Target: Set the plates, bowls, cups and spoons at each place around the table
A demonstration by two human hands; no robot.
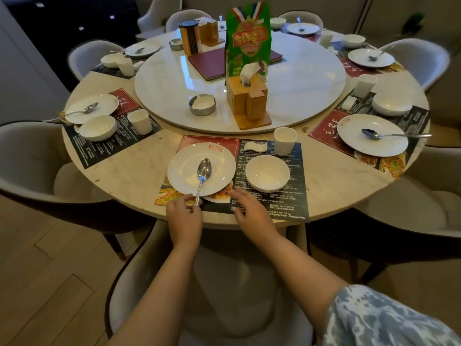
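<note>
Round the table (129, 181), at six o'clock, the left hand (184, 216) pinched the spoon (203, 174), right hand (249, 211) flat; a bump could tip it off the plate (184, 171).

Round marble surface (129, 181), pale with faint veining, ringed by printed paper placemats. Nearest placemat (274, 196) flat at the near edge, dark with a red panel and food photos, carrying a white plate (187, 168), a bowl (267, 173) just right of it, a cup (285, 141) and a small white rest (255, 146) behind. Left placemat (109, 143) under a plate, bowl and cup; right placemat (326, 131) under a plate and bowl. Farther mats similarly laid. Large white turntable (311, 81) centred on top, bearing a wooden tissue box (247, 101), a metal ashtray (202, 105) and a green bag (248, 38)
</note>
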